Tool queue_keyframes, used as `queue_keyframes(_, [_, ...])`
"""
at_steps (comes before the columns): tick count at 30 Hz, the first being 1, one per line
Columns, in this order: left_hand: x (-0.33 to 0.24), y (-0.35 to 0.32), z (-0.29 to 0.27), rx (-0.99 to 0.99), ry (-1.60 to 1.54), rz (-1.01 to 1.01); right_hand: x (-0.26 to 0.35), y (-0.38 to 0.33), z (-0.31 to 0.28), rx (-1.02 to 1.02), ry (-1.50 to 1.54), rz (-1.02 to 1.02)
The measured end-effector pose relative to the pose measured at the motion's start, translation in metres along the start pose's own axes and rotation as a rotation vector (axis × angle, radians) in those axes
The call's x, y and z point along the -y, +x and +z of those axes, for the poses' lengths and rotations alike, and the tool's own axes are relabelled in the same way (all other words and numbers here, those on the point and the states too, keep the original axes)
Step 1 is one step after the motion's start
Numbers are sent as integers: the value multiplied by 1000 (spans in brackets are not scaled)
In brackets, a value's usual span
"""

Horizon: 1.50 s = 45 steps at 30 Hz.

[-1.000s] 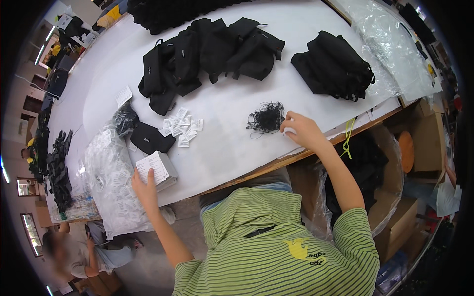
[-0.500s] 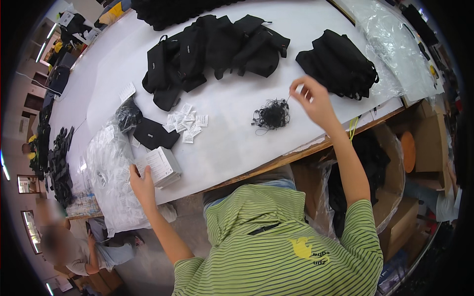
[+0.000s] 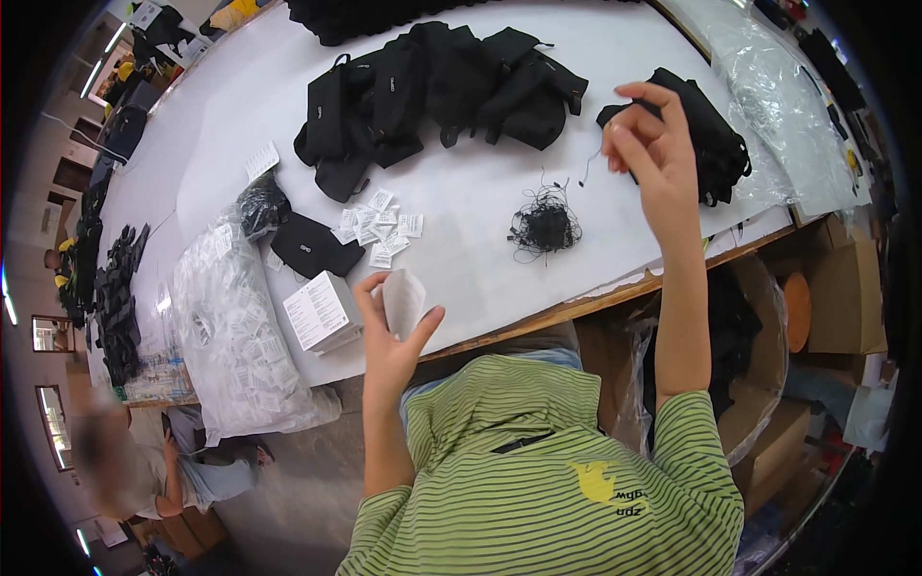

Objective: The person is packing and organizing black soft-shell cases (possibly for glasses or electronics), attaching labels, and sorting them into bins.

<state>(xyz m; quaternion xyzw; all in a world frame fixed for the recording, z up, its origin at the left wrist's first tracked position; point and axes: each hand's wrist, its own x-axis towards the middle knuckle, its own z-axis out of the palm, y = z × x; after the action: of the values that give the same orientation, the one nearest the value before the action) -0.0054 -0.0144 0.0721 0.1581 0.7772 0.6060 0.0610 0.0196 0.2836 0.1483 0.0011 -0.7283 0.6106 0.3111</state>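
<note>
My left hand (image 3: pixel 389 350) is closed on a white paper card (image 3: pixel 404 303), pinched between thumb and fingers just right of a stack of white printed cards (image 3: pixel 319 313). Raised over the table's right part, my right hand (image 3: pixel 661 158) pinches a thin black string (image 3: pixel 590 167) that dangles from its fingertips. A tangled heap of black strings (image 3: pixel 545 228) lies below and left of that hand. Small white printed labels (image 3: pixel 380 224) are scattered near the middle left. Beside them rests a black fabric pouch (image 3: pixel 313 246), flat on the white table (image 3: pixel 461 240).
Several black pouches (image 3: pixel 432 91) lie piled at the back, and more black pouches (image 3: pixel 706 120) sit behind my right hand. Clear bags of white labels (image 3: pixel 230 336) cover the table's left edge. Clear plastic sheeting (image 3: pixel 783 106) lies at right. A person (image 3: pixel 144 461) sits at lower left.
My left hand has left the card stack and moved right with a card in it. My right hand has lifted up and away from the heap, drawing out a string.
</note>
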Motion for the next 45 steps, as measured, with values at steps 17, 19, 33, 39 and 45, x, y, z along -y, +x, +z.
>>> queue_keyframes(17, [-8,-11,38,33,75,306,-8,-112,86,238,-120,190])
queue_keyframes(19, [-9,-10,36,48,95,343,-11,-112,85,211,-100,222])
queue_keyframes(33, [6,8,36,529,-404,-114,-22,-115,61,359,171,541])
queue_keyframes(39, [-17,23,44,401,-250,51,-19,-113,52,466,373,800])
queue_keyframes(45, [-134,0,64,874,-1281,506,-31,-125,41,296,393,803])
